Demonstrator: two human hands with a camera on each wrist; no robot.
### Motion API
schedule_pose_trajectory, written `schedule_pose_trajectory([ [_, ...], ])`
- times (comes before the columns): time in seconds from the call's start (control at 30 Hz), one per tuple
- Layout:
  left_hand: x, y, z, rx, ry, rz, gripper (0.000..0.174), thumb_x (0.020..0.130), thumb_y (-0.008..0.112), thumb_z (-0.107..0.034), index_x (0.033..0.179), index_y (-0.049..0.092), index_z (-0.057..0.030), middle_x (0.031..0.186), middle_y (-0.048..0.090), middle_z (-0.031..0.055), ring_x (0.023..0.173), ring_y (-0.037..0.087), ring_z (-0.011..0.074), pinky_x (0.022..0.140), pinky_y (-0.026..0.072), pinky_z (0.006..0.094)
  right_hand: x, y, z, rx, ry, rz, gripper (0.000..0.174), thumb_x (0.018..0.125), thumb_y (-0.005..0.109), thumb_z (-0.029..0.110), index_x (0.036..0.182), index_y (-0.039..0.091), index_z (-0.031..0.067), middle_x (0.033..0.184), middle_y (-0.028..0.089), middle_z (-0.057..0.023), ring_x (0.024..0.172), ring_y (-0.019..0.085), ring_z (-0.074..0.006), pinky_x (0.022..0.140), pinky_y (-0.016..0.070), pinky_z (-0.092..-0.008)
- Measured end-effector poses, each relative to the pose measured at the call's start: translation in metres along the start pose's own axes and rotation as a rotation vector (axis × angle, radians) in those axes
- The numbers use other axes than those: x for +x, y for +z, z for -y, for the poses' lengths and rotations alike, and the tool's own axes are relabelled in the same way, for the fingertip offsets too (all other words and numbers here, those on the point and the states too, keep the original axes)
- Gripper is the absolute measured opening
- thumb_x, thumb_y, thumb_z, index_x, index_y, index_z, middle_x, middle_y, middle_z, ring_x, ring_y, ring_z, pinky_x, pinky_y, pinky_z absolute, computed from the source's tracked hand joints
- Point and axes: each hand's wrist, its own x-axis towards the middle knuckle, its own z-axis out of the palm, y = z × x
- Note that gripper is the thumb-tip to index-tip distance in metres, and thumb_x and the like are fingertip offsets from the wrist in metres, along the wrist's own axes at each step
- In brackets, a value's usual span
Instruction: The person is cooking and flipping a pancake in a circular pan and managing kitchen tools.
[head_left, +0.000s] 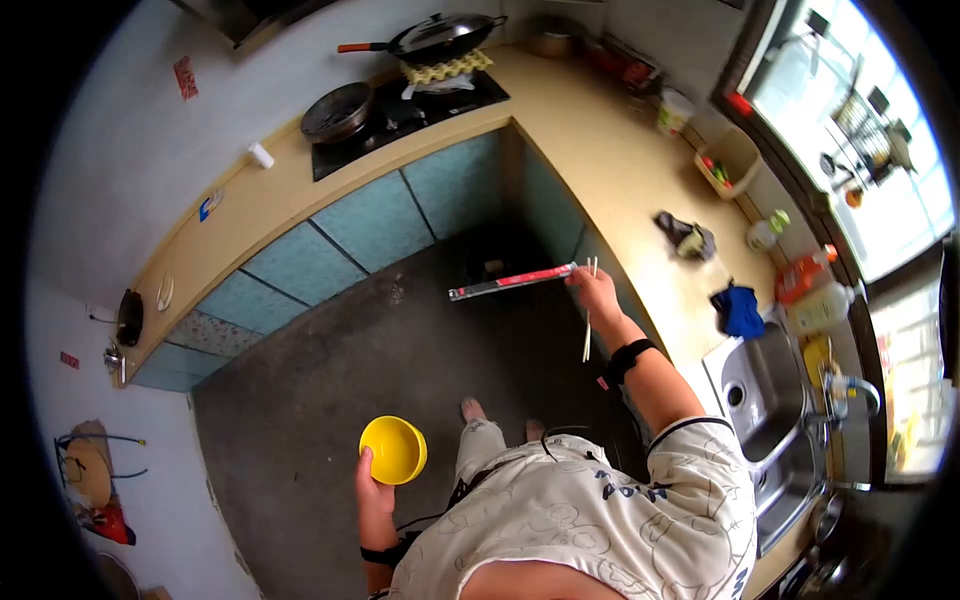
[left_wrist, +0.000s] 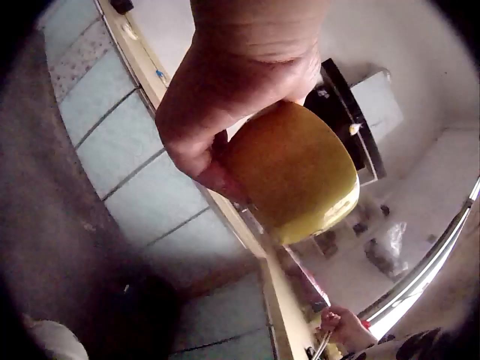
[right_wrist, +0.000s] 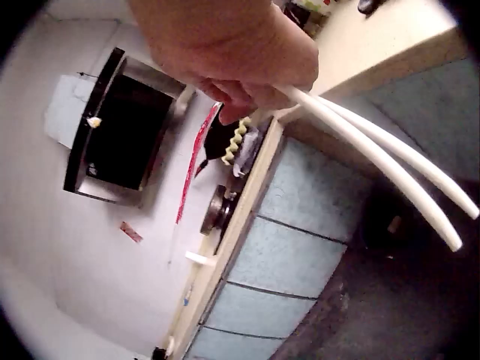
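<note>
In the head view my left hand (head_left: 374,488) grips a round yellow bowl (head_left: 398,448) by its side, low over the dark floor. The left wrist view shows the outside of the bowl (left_wrist: 300,169), with the fingers wrapped about it. My right hand (head_left: 598,295), beside the counter's edge, holds a pair of pale chopsticks (head_left: 588,335). From the same hand a long, thin red and dark strip (head_left: 515,281) sticks out to the left. Seen from the right wrist, the chopsticks (right_wrist: 390,157) spread slightly toward their ends, and the red strip (right_wrist: 196,154) extends behind the fingers.
A tan counter (head_left: 590,140) turns the corner, over blue-tiled cabinet fronts (head_left: 375,220). On the stove (head_left: 440,115) are a lidded wok (head_left: 445,38), an egg tray (head_left: 447,68) and a pan (head_left: 338,112). Bottles (head_left: 820,308) stand by the double sink (head_left: 750,390) at right.
</note>
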Motion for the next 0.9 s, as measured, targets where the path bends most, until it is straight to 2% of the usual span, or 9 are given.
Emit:
schedule_pose_trajectory([
  [0.1, 0.046, 0.006, -0.015, -0.003, -0.025, -0.039, 0.036, 0.088, 0.048, -0.026, 0.115, 0.048, -0.0013, 0.112, 0.055, 0.0091, 0.104, 0.053, 0.0199, 0.087, 0.0423, 0.0344, 0.064, 0.028, -0.022, -0.129, -0.049, -0.147, 0.014, 0.080, 0.055, 0.018, 0.079, 0.059, 0.0036, 0.073, 0.061, -0.0053, 0.057, 0.051, -0.0114, 0.055, 0.0398, -0.0247],
  [0.13, 0.061, 0.013, -0.023, 0.001, -0.038, -0.031, 0.036, 0.089, 0.048, -0.025, 0.115, 0.048, -0.0009, 0.112, 0.055, 0.0092, 0.104, 0.053, 0.0198, 0.088, 0.0421, 0.0342, 0.081, 0.036, -0.028, -0.115, -0.037, -0.179, 0.016, 0.078, 0.055, 0.018, 0.073, 0.059, 0.0040, 0.066, 0.057, -0.0023, 0.056, 0.044, -0.0098, 0.051, 0.0341, -0.0260],
  [0.27, 0.137, 0.035, -0.056, 0.027, -0.054, -0.011, 0.035, 0.089, 0.047, -0.024, 0.115, 0.048, -0.0008, 0.111, 0.056, 0.0089, 0.104, 0.054, 0.0191, 0.088, 0.0421, 0.0332, 0.164, 0.050, -0.070, -0.182, -0.056, -0.329, 0.017, 0.075, 0.055, 0.018, 0.072, 0.058, 0.0011, 0.064, 0.056, -0.0036, 0.057, 0.048, -0.0116, 0.053, 0.0383, -0.0271],
  [0.33, 0.167, 0.048, -0.080, 0.074, -0.078, 0.005, 0.034, 0.090, 0.045, -0.023, 0.115, 0.048, -0.0010, 0.111, 0.055, 0.0088, 0.104, 0.053, 0.0188, 0.088, 0.0417, 0.0329, 0.201, 0.050, -0.094, -0.363, 0.062, -0.458, 0.023, 0.079, 0.054, 0.022, 0.080, 0.060, 0.0004, 0.071, 0.064, -0.0100, 0.068, 0.061, -0.0205, 0.065, 0.0455, -0.0334],
  [0.43, 0.216, 0.065, -0.106, 0.153, -0.117, 0.027, 0.032, 0.091, 0.043, -0.022, 0.115, 0.048, -0.0013, 0.112, 0.054, 0.0085, 0.105, 0.052, 0.0181, 0.088, 0.0408, 0.0322, 0.230, 0.064, -0.104, -0.433, 0.090, -0.588, 0.024, 0.079, 0.052, 0.023, 0.079, 0.060, 0.0010, 0.071, 0.063, -0.0110, 0.070, 0.062, -0.0235, 0.066, 0.0461, -0.0355],
  [0.7, 0.294, 0.093, -0.116, 0.259, -0.222, -0.033, 0.033, 0.091, 0.042, -0.023, 0.115, 0.046, -0.0014, 0.109, 0.054, 0.0094, 0.102, 0.052, 0.0181, 0.088, 0.0394, 0.0304, 0.303, 0.082, -0.161, -0.636, 0.229, -0.607, 0.026, 0.080, 0.053, 0.025, 0.080, 0.059, 0.0006, 0.073, 0.063, -0.0136, 0.069, 0.061, -0.0277, 0.065, 0.0456, -0.0384],
  [0.77, 0.304, 0.119, -0.123, 0.465, -0.196, -0.041, 0.037, 0.089, 0.045, -0.026, 0.117, 0.044, -0.0019, 0.110, 0.053, 0.0092, 0.102, 0.052, 0.0195, 0.089, 0.0387, 0.0306, 0.325, 0.088, -0.185, -0.619, 0.178, -0.647, 0.028, 0.081, 0.053, 0.026, 0.082, 0.057, -0.0010, 0.077, 0.062, -0.0164, 0.070, 0.060, -0.0310, 0.065, 0.0453, -0.0403],
  [0.83, 0.310, 0.105, -0.110, 0.423, -0.255, -0.085, 0.039, 0.088, 0.046, -0.026, 0.118, 0.043, -0.0023, 0.110, 0.052, 0.0088, 0.102, 0.051, 0.0200, 0.089, 0.0386, 0.0309, 0.329, 0.105, -0.169, -0.495, 0.268, -0.583, 0.029, 0.082, 0.052, 0.025, 0.087, 0.056, -0.0028, 0.083, 0.062, -0.0202, 0.075, 0.060, -0.0360, 0.067, 0.0456, -0.0427],
  [0.9, 0.318, 0.102, -0.100, 0.373, -0.295, -0.119, 0.041, 0.087, 0.047, -0.027, 0.119, 0.042, -0.0027, 0.111, 0.051, 0.0084, 0.103, 0.051, 0.0205, 0.089, 0.0385, 0.0313, 0.354, 0.100, -0.209, -0.759, 0.319, -0.614, 0.030, 0.084, 0.051, 0.025, 0.092, 0.057, -0.0038, 0.086, 0.061, -0.0232, 0.080, 0.058, -0.0396, 0.070, 0.0457, -0.0449],
])
